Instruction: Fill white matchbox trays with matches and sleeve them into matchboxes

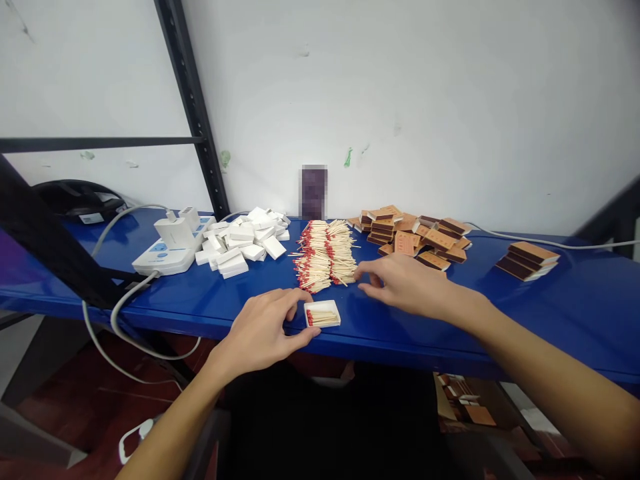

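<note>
A small white matchbox tray (323, 313) lies near the front edge of the blue shelf (575, 313), with a few red-tipped matches in it. My left hand (263, 331) grips the tray's left side between thumb and fingers. My right hand (400, 283) reaches to the right edge of the pile of loose matches (325, 253); its fingertips pinch at the pile, and I cannot make out whether matches are between them.
A heap of empty white trays (245, 243) lies at the left, beside a white device with cables (167, 250). Brown matchbox sleeves (417, 235) are piled behind the matches. A small stack of finished boxes (527, 260) sits at the right. Black rack posts (193, 107) rise at the left.
</note>
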Tool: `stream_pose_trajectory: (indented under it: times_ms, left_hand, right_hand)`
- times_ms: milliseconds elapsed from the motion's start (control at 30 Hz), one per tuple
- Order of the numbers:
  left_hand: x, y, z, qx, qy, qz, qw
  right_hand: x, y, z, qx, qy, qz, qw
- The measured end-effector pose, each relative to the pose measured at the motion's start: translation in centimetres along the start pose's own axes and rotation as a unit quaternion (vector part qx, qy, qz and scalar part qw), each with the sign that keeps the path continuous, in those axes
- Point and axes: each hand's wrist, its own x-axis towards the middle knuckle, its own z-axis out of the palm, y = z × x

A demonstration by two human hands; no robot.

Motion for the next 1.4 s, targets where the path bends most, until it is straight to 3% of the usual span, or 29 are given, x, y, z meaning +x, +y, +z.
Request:
stream_pose_trajectory:
  times_ms: [167,367,533,700,867,1100,1400]
  left_hand:
    - [0.0,0.0,-0.2,0.003,-0.009,0.023,1.000]
    - [0.0,0.1,-0.3,0.005,-0.015,0.030,0.999]
    - [-0.1,0.1,-0.3,0.001,-0.012,0.029,1.000]
    - [-0.1,0.2,-0.3,0.004,-0.014,0.023,1.000]
    - [-0.1,0.2,-0.3,0.007,-0.020,0.021,1.000]
    - [-0.1,0.1,-0.3,0.004,-0.023,0.020,1.000]
    - [0.0,0.0,-0.2,0.011,-0.025,0.016,1.000]
  right_hand:
    - [0.1,-1.7,1.6,0.009,0.019,-0.015,1.000]
    - [1.9,-4.1,1.2,-0.003,0.052,-0.079,0.996]
    - [1.8,-2.8,0.5,-0.031,0.055,-0.021,0.998]
    - [1.0,-1.1,1.4,-0.056,0.063,0.015,0.996]
    - [1.1,-0.7,2.3,-0.067,0.078,0.014,0.995]
    - [0.5,-0.5,1.9,-0.045,0.067,0.011,0.997]
    - [1.2,-1.4,2.2,-0.035,0.084,-0.001,0.996]
